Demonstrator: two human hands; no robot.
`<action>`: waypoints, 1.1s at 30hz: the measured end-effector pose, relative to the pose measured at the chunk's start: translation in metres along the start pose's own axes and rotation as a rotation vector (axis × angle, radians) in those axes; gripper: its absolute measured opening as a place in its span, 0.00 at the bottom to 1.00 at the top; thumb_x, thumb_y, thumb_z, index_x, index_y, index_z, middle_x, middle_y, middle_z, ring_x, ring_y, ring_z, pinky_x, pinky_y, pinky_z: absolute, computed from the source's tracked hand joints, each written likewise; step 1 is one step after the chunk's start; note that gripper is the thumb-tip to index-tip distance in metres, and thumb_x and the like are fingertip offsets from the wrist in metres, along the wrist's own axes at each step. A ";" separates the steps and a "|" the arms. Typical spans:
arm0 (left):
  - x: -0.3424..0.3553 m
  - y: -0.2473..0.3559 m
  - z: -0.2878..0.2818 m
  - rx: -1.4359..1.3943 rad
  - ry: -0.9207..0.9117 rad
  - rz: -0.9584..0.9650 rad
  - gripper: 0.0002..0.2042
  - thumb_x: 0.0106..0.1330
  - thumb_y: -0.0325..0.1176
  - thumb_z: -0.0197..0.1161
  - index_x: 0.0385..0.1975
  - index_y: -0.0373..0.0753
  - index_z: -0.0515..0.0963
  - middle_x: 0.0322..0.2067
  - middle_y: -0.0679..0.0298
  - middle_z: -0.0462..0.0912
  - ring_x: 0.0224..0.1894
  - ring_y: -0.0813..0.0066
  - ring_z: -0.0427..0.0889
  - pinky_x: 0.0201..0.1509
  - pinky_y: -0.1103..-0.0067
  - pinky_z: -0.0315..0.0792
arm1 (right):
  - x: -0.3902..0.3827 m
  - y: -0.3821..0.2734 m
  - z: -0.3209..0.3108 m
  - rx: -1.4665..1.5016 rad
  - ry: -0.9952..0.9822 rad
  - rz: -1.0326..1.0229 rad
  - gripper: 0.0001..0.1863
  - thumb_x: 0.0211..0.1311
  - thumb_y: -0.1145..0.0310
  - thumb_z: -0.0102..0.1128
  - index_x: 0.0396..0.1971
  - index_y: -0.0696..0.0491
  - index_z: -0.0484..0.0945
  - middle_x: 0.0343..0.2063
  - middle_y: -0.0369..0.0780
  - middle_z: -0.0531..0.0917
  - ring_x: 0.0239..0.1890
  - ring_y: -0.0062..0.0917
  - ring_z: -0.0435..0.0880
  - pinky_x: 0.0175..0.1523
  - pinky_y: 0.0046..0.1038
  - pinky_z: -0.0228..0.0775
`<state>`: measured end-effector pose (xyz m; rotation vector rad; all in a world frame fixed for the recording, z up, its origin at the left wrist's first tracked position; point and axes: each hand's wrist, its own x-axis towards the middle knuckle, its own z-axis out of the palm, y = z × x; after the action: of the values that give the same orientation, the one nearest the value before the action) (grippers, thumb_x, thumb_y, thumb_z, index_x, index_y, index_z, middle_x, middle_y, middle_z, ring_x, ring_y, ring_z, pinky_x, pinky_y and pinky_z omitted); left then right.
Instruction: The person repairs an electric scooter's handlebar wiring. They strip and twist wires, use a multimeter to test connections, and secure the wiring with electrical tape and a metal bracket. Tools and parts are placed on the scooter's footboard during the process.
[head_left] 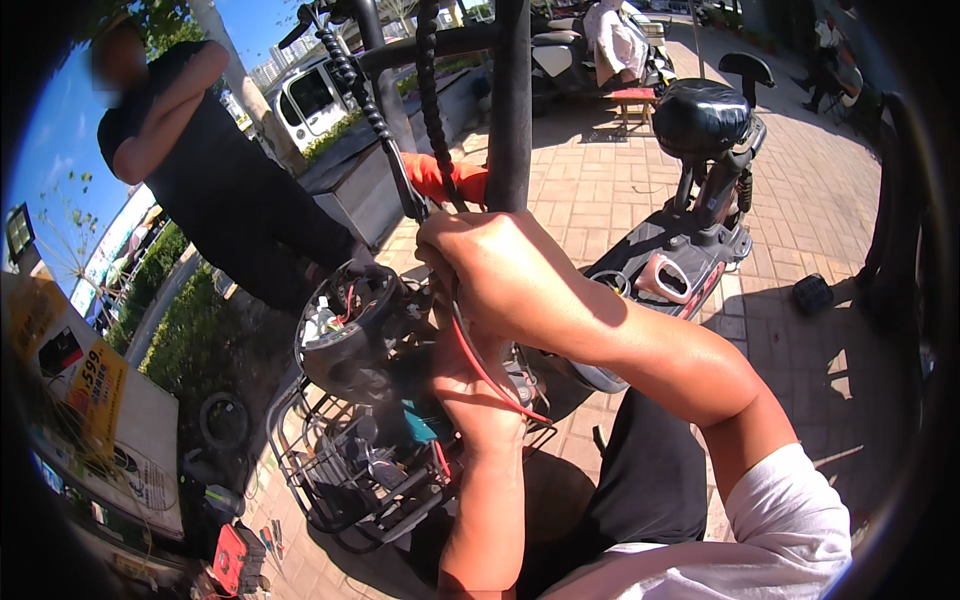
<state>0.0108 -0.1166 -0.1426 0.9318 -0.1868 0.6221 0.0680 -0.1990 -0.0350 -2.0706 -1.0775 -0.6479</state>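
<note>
My right hand (490, 265) is closed in a fist at the front of an electric scooter, beside a thick black tube (510, 120) and a spiral-wrapped black cable (433, 100). What its fingers grip is hidden behind the knuckles. A red cable (482, 368) curves down from under that fist and crosses my left hand (470, 385). The left hand reaches up below the right one, its fingers out of sight in shadow. Left of both hands sits an opened black round housing (350, 335) with loose wires and white connectors inside. Beneath it is a black wire basket (300, 480) holding a teal-handled object (420, 422).
A scooter seat (705, 115) and footboard lie to the right, with a pinkish oval ring-shaped part (665, 278) on the board. A person in dark clothes (215, 170) stands at far left. Lower left are a red toolbox (232, 562) and a tyre (222, 420).
</note>
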 end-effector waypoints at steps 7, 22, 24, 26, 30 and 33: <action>-0.004 0.002 0.005 -0.101 0.015 -0.077 0.15 0.70 0.22 0.55 0.55 0.29 0.71 0.48 0.56 0.78 0.49 0.68 0.80 0.58 0.70 0.75 | -0.010 0.003 0.007 0.083 0.368 0.008 0.07 0.60 0.76 0.62 0.37 0.59 0.77 0.31 0.48 0.82 0.32 0.41 0.84 0.35 0.32 0.75; 0.014 0.022 -0.001 -0.011 -0.011 -0.314 0.18 0.74 0.38 0.46 0.45 0.28 0.76 0.44 0.48 0.83 0.46 0.61 0.84 0.51 0.68 0.77 | -0.101 0.023 0.042 0.368 0.448 -0.005 0.14 0.51 0.78 0.69 0.40 0.54 0.81 0.30 0.39 0.81 0.30 0.31 0.85 0.32 0.28 0.78; 0.016 0.017 -0.006 -0.061 -0.008 -0.343 0.20 0.74 0.40 0.45 0.47 0.27 0.76 0.45 0.49 0.83 0.46 0.63 0.83 0.50 0.70 0.77 | -0.097 0.027 0.048 0.284 0.449 -0.101 0.14 0.50 0.75 0.70 0.39 0.54 0.81 0.33 0.39 0.83 0.30 0.32 0.85 0.32 0.30 0.78; 0.016 0.019 -0.004 -0.103 -0.009 -0.407 0.20 0.74 0.41 0.45 0.46 0.29 0.77 0.45 0.52 0.83 0.47 0.67 0.82 0.51 0.72 0.75 | -0.096 0.032 0.054 0.244 0.478 -0.098 0.14 0.50 0.74 0.70 0.39 0.53 0.81 0.35 0.39 0.83 0.30 0.33 0.85 0.31 0.30 0.78; 0.014 0.023 -0.006 -0.097 -0.092 -0.360 0.14 0.71 0.36 0.51 0.45 0.32 0.78 0.43 0.55 0.83 0.44 0.69 0.81 0.51 0.72 0.74 | -0.094 0.037 0.055 0.161 0.468 -0.121 0.14 0.49 0.73 0.68 0.38 0.52 0.81 0.35 0.38 0.83 0.29 0.33 0.85 0.29 0.30 0.77; 0.010 0.030 0.003 -0.024 -0.068 -0.303 0.10 0.69 0.31 0.55 0.44 0.34 0.78 0.41 0.57 0.83 0.42 0.69 0.81 0.50 0.72 0.74 | -0.095 0.040 0.040 0.112 0.313 -0.151 0.16 0.48 0.71 0.66 0.41 0.52 0.81 0.32 0.37 0.82 0.26 0.32 0.84 0.26 0.31 0.75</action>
<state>0.0021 -0.1011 -0.1157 0.9366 -0.1104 0.3077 0.0555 -0.2309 -0.1402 -1.7342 -1.0665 -0.9300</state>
